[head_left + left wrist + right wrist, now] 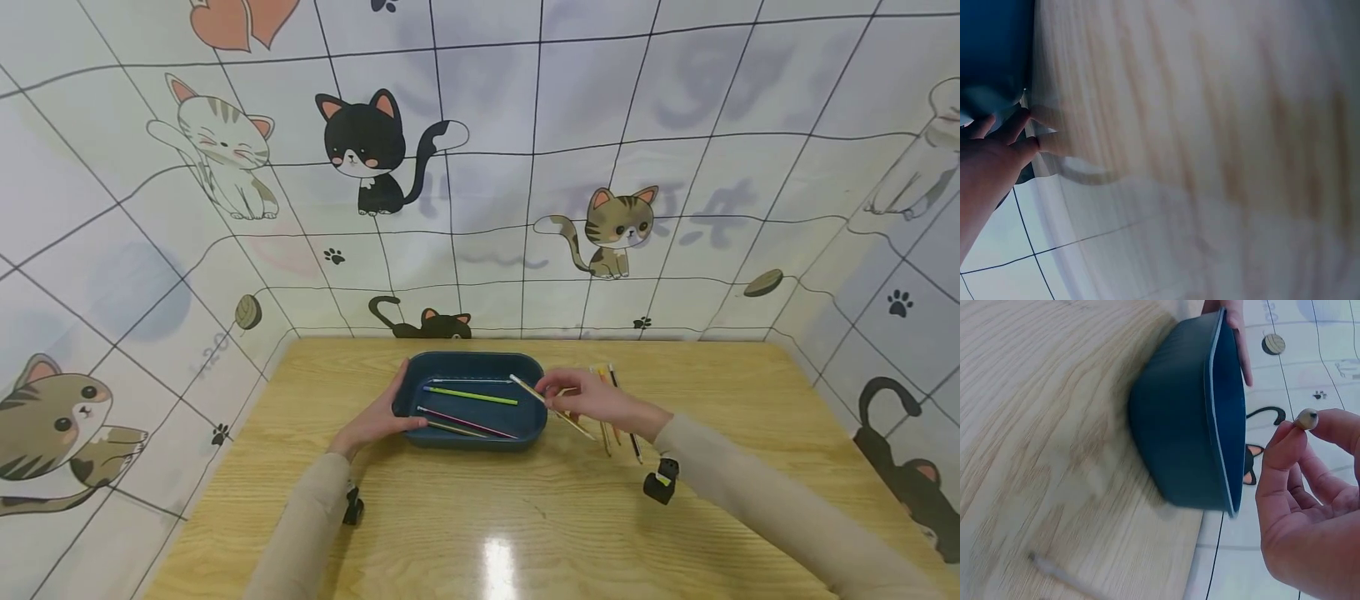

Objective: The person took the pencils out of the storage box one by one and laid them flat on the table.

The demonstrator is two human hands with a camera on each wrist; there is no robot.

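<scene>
My right hand (592,396) pinches a pale yellowish pencil (531,390) between thumb and fingers, slanted over the right rim of a dark blue plastic tub (468,442). In the right wrist view the pencil (1305,419) is seen end-on, its dark tip facing the camera. With my left hand (378,419) I hold the tub's left side, thumb over the rim and fingers along the outer wall. Inside lie a lime-green pencil (472,395), a dark red pencil (465,421), a brownish pencil (455,429) partly behind the thumb, and a thin whitish stick (472,381) near the back.
Several more pencils lie on the wooden table (450,517) right of the tub, partly beneath my right hand; a black pencil (636,448) is among them. Behind the table stands a tiled-pattern wall covering (487,192) with cartoon cats.
</scene>
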